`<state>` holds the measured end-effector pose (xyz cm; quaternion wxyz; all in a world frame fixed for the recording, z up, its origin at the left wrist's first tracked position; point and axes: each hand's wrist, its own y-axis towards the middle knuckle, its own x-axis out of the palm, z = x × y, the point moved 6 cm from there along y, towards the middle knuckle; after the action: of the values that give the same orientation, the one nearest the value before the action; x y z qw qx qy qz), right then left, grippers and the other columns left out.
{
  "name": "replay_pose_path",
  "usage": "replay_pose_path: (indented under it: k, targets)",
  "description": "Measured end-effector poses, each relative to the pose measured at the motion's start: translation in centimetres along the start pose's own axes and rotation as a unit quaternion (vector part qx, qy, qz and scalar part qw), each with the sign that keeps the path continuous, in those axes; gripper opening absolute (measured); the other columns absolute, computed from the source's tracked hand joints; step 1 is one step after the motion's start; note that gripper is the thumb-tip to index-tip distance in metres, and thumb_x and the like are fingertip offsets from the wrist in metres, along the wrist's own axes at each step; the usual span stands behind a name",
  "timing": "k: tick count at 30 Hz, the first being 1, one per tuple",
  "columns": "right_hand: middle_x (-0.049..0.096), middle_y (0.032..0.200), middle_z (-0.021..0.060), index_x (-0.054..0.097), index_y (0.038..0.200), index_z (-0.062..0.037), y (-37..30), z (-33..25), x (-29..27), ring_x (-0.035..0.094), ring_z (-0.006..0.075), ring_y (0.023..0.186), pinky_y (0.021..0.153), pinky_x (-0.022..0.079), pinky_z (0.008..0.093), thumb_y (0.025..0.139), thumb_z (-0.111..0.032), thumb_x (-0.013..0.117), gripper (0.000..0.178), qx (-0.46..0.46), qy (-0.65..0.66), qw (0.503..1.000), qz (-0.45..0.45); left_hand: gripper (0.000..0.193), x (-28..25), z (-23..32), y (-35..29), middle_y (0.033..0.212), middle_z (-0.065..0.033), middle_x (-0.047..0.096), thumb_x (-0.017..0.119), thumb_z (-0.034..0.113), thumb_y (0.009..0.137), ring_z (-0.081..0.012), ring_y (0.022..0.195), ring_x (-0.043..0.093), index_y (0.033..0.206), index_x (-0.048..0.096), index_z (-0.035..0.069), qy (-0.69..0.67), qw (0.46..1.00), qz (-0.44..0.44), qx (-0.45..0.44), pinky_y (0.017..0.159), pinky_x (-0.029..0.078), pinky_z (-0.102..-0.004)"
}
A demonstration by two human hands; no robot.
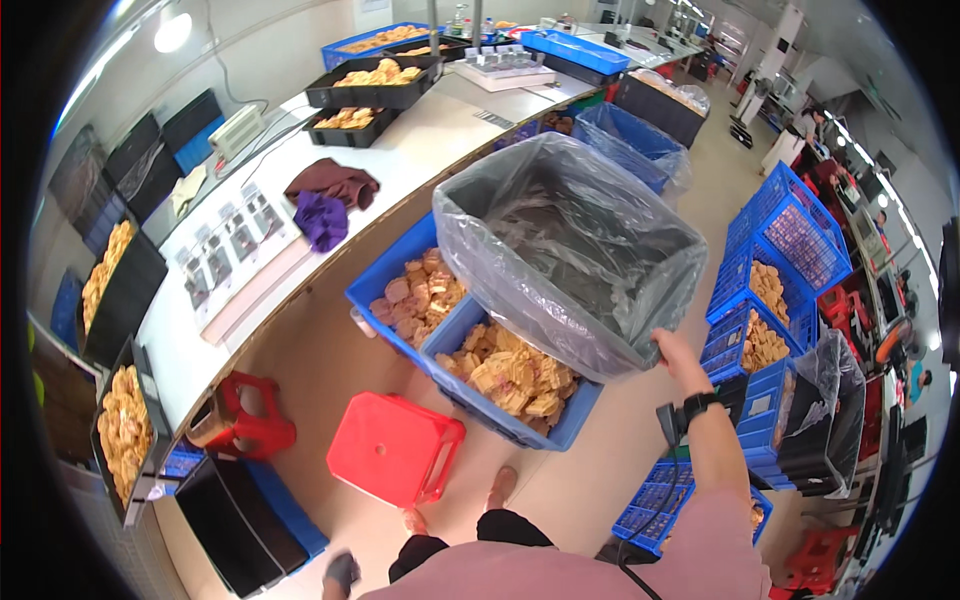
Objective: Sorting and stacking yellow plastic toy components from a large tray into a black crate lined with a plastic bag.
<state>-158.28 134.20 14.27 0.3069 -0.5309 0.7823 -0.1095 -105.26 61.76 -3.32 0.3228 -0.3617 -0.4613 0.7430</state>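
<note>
A large bin lined with clear plastic (545,310) is tilted over two blue crates, its open mouth facing me and nothing visible inside but the liner. My right hand (678,358) is closed on the bin's near right corner, gripping the plastic-covered rim. My left hand does not show. Partly under the bin, the nearer blue crate (572,418) holds a heap of tan flat pieces (510,375). Pinkish-tan pieces (420,295) fill the crate behind it, which the bin partly covers.
A red stool (395,445) stands near my feet. On the left runs a white worktable (400,165) with black trays of tan pieces (375,80), a purple cloth (320,218) and small devices. Stacked blue crates (735,270) line the right; people work farther back.
</note>
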Motion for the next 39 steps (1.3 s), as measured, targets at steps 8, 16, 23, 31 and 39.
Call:
replay_pose_path:
  k: [8,16,23,31,39]
  targets:
    - [0.061,0.085,0.0113,0.056,0.110,-0.0016,-24.7,9.9,1.4,0.054,0.0217,0.061,0.051,0.043,0.0341,0.070,-0.030,0.065,0.050,-0.050,-0.055,0.990,0.120,0.066,13.0,26.2,-8.1,0.124,-0.0157,0.055,0.063,0.033,0.087,-0.0231,0.113,0.053,0.141,0.036,0.005,0.160,0.873,-0.172,0.427,0.097,0.042,-0.0335]
    - [0.062,0.110,0.0126,0.051,0.121,0.0037,-48.3,21.2,5.9,0.059,0.0263,0.100,0.090,0.045,0.0360,0.075,-0.002,0.059,0.047,0.004,0.132,0.988,0.080,0.065,14.9,33.5,-12.0,0.128,-0.0152,0.052,0.065,0.033,0.087,-0.0240,0.117,0.051,0.141,0.037,0.010,0.040,0.759,-0.412,0.502,0.095,0.045,-0.0356]
    - [0.059,0.118,0.0128,0.047,0.126,0.0062,-58.3,29.1,7.4,0.056,0.0240,0.105,0.094,0.040,0.0336,0.074,-0.002,0.058,0.054,-0.017,0.094,0.990,0.104,0.037,4.2,21.7,-10.1,0.091,-0.0065,0.064,0.062,0.012,0.080,-0.0153,0.078,0.062,0.116,0.059,0.006,0.059,0.874,-0.391,0.282,0.066,0.052,-0.0295]
    - [0.060,0.114,0.0155,0.052,0.122,0.0066,-66.6,34.6,5.5,0.057,0.0251,0.101,0.089,0.044,0.0339,0.080,-0.008,0.057,0.044,-0.034,-0.122,0.992,0.005,0.059,-12.1,4.8,-9.5,0.104,-0.0060,0.056,0.067,0.019,0.076,-0.0193,0.091,0.057,0.130,0.045,0.014,-0.021,0.914,-0.341,0.220,0.073,0.053,-0.0390]
    - [0.061,0.100,0.0094,0.058,0.115,0.0065,-75.2,30.5,15.9,0.051,0.0181,0.084,0.073,0.043,0.0311,0.085,-0.017,0.063,0.039,0.011,-0.164,0.979,-0.121,0.058,-32.1,-6.1,-9.8,0.113,-0.0110,0.058,0.065,0.012,0.077,-0.0226,0.094,0.061,0.131,0.044,0.010,-0.128,0.943,-0.234,0.198,0.074,0.056,-0.0389]
